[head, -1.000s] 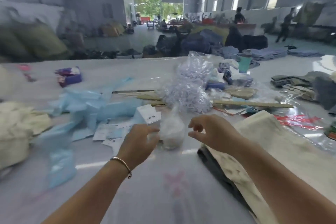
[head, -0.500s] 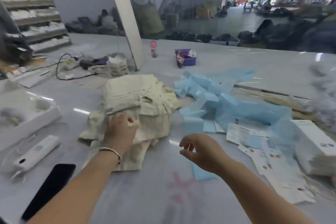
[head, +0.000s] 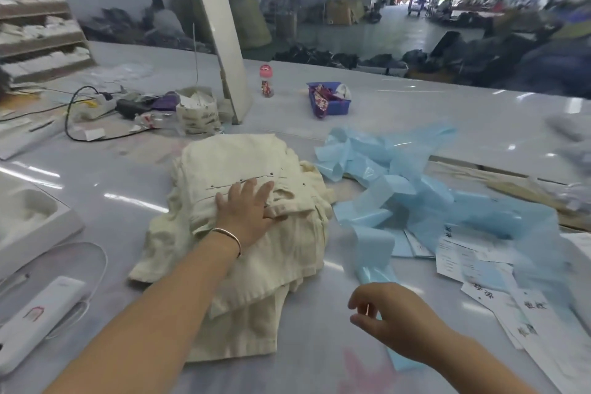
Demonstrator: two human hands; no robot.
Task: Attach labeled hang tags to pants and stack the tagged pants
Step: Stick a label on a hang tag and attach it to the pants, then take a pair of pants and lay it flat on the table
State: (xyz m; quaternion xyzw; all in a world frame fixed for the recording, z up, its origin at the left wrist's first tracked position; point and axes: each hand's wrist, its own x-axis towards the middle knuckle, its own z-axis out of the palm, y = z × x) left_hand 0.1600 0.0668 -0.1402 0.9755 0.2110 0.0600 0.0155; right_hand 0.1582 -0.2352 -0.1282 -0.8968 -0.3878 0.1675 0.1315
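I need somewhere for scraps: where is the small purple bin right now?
In the head view, the purple bin sits on the table's far side, right of the white pillar and the pink-capped bottle.

2 bare forearms, no sleeves visible on either. Left hand (head: 248,214): 1 thin metal bangle (head: 227,235) encircles the wrist, silver-toned with a rosy sheen. Right hand (head: 395,318): no jewellery visible; fingernails short and unpainted.
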